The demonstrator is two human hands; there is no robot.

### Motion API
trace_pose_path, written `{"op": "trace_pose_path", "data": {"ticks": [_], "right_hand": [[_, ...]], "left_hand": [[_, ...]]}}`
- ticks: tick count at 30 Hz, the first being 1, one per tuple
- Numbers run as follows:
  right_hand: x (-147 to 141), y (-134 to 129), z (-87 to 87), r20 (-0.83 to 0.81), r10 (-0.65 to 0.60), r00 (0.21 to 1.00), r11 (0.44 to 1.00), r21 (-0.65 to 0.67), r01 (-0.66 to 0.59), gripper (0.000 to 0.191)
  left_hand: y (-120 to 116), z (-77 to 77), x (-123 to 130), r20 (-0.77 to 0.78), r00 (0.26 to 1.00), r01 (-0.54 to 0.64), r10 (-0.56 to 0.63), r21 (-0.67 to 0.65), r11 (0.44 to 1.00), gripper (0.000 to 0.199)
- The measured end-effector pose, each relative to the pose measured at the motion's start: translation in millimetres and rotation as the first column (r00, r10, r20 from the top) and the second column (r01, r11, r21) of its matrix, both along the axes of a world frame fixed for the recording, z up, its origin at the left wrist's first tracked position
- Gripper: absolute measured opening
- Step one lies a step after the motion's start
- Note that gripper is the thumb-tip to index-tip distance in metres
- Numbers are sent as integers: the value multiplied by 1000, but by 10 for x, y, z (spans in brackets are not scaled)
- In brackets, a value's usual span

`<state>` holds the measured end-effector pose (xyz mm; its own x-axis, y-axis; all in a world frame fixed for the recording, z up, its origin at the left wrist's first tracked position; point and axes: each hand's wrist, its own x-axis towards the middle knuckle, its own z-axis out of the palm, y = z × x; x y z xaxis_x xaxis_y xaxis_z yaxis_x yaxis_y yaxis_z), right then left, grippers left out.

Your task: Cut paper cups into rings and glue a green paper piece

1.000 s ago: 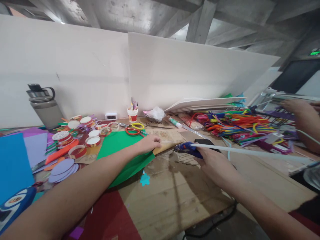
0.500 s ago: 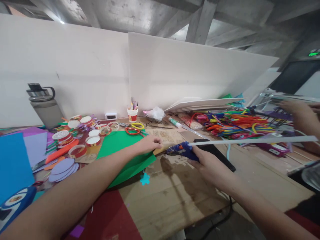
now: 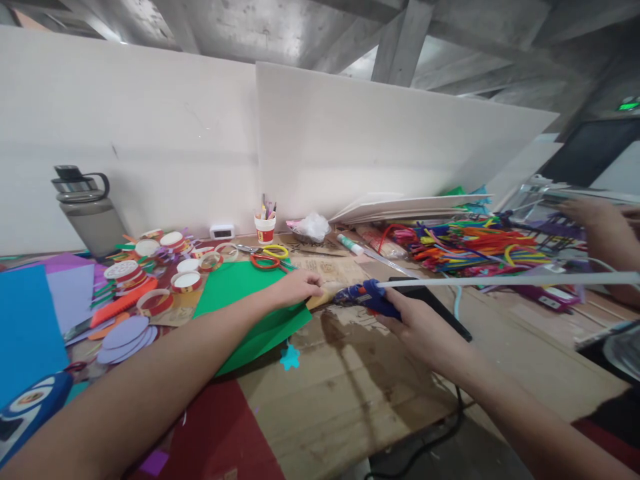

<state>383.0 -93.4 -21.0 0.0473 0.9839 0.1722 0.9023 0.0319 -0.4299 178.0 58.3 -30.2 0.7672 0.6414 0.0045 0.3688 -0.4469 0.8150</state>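
Observation:
My left hand (image 3: 299, 288) is closed on a small tan piece (image 3: 323, 295) above the right part of a green sheet (image 3: 230, 290). My right hand (image 3: 407, 320) grips a blue glue gun (image 3: 373, 297), a long white glue stick (image 3: 505, 281) sticking out of its back toward the right. The gun's nozzle points left and is at the tan piece; whether they touch I cannot tell. Just below the green sheet's edge hangs or lies a turquoise flower shape (image 3: 289, 357).
Red-handled scissors (image 3: 265, 261) lie behind the green sheet. Paper rings, purple discs (image 3: 125, 333) and a grey bottle (image 3: 93, 217) are at left. Colourful pipe cleaners (image 3: 475, 247) lie at back right, near another person's hand (image 3: 583, 212). A black cable (image 3: 440, 445) hangs at the front edge.
The glue gun and my right hand have shifted very slightly, with the glue stick's far end a little further right. My left hand has hardly moved.

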Motion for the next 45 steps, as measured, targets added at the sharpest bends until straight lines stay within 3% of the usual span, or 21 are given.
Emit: {"op": "trace_pose_path", "data": {"ticks": [5,12,21,30,37,42,45], "right_hand": [[-18,1,-32,110,-81,991,996,33,78,22],[-20,-23,-69,171,-49,984,999,22,46,21],[52,-97,-39,108,-32,994,999,-27,36,24],[110,-148,-44,25,-23,999,999,35,22,21],[151,-136,-93,53,-21,998,998,65,18,23],[145,-147,-87,65,-23,998,999,35,21,21],[130,-156,-66,53,-17,998,999,37,15,20]], "left_hand": [[-20,3,-2,28,1000,-9,9,-20,1000,9],[-30,-20,11,47,999,6,-5,-23,1000,9],[-126,-75,10,24,996,86,-88,70,994,13],[-143,-130,15,-16,994,105,-104,104,989,15],[-126,-149,13,-20,993,114,-112,119,986,17],[-163,-102,-1,-32,992,122,-120,105,987,21],[-221,30,13,-3,998,62,-63,191,980,25]]}}
